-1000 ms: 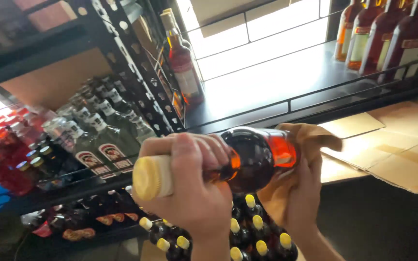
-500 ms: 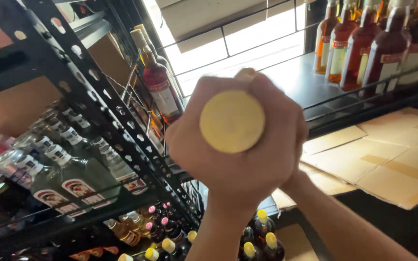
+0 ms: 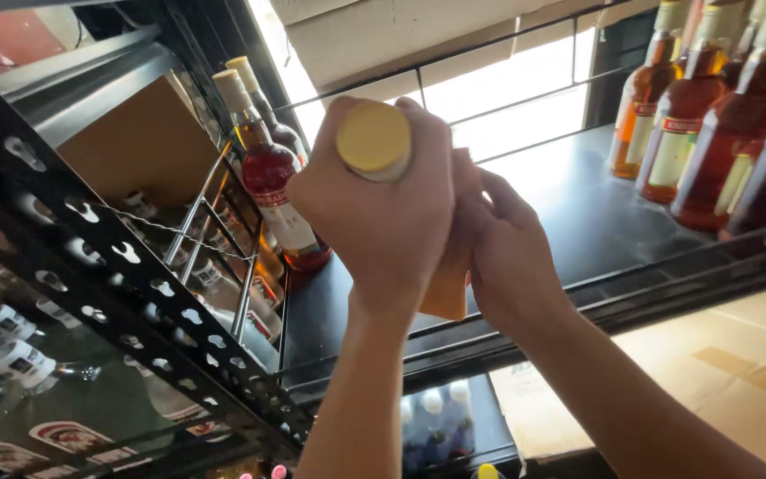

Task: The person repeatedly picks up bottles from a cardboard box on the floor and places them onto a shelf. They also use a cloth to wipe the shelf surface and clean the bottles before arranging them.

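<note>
My left hand (image 3: 383,222) grips the neck of a bottle with a yellow cap (image 3: 373,140), held upright over the black shelf (image 3: 569,222). The bottle's body is hidden behind my hands. My right hand (image 3: 511,257) presses a tan cloth (image 3: 448,284) against the bottle's side. Just to the left stand two amber-red bottles (image 3: 268,177) with cream caps.
A row of amber bottles (image 3: 693,133) stands at the shelf's right end. A black perforated rack post (image 3: 117,275) crosses the lower left, with clear bottles (image 3: 11,364) behind it. Flattened cardboard (image 3: 729,364) lies at the lower right. Small capped bottles (image 3: 436,417) sit below.
The bottle went from lying sideways being wiped to upright, and both hands have lifted it up over the black shelf. My view has tilted upward.
</note>
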